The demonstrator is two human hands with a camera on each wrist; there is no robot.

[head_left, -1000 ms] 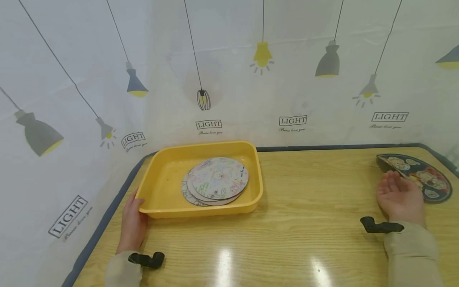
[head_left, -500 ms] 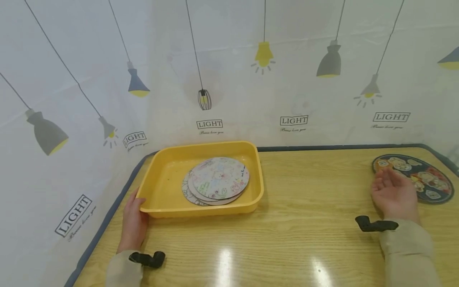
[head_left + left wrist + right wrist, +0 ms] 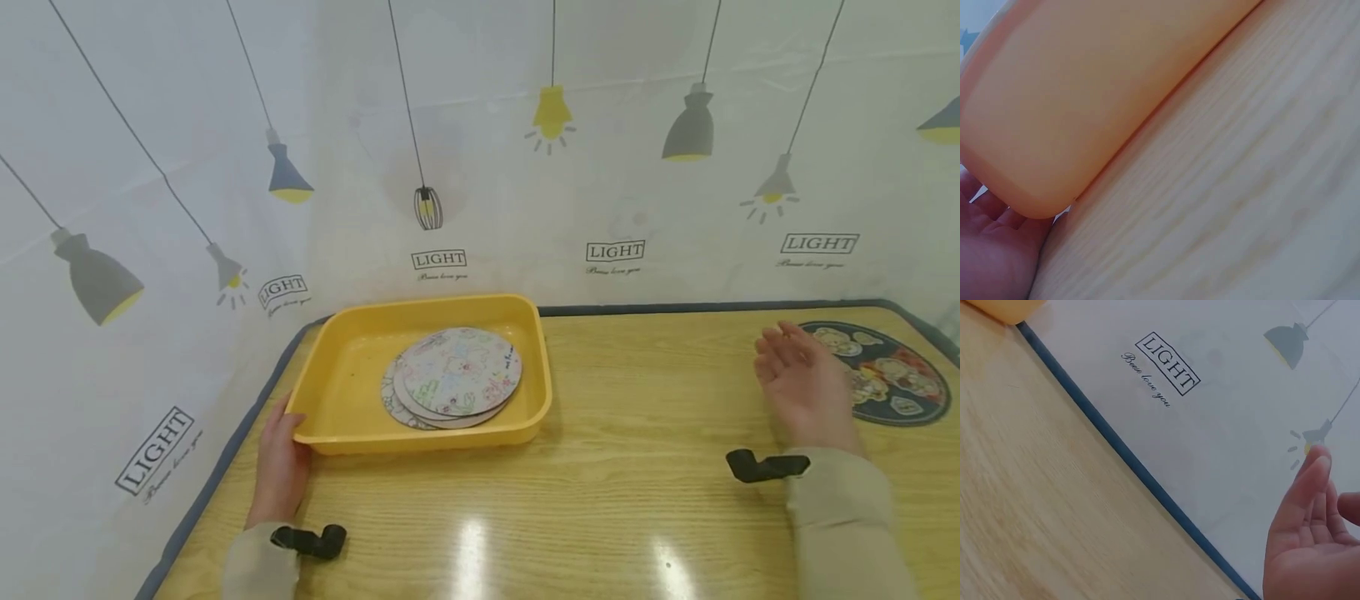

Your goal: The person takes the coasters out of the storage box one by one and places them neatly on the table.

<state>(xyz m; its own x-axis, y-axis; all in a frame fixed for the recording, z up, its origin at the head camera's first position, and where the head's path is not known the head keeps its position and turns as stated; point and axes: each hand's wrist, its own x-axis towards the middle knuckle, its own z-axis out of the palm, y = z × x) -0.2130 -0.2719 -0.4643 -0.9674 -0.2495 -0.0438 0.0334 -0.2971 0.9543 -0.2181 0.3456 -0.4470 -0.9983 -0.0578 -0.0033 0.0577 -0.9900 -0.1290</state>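
Wood-grain desk (image 3: 637, 500), two o'clock: thin dark round food-printed mat (image 3: 900, 375), likely light and bendy, best pinched at its edge, right grip (image 3: 808, 383) alongside, relaxed and empty, while left grip (image 3: 281, 458) holds the yellow rectangular plastic tray (image 3: 337, 387) at ten o'clock.

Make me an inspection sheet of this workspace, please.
Surface: wood-grain tabletop, dark edging along the back.
Things in use: yellow tray holding stacked round discs; dark patterned disc lying at the right.
Clutter: nothing seen.
Hands: left hand grips the tray's near left corner; right hand holds nothing, fingers relaxed, beside the dark disc; contact unclear.
Cables: nothing seen.
Surroundings: pale wall covering printed with hanging lamps and LIGHT labels.
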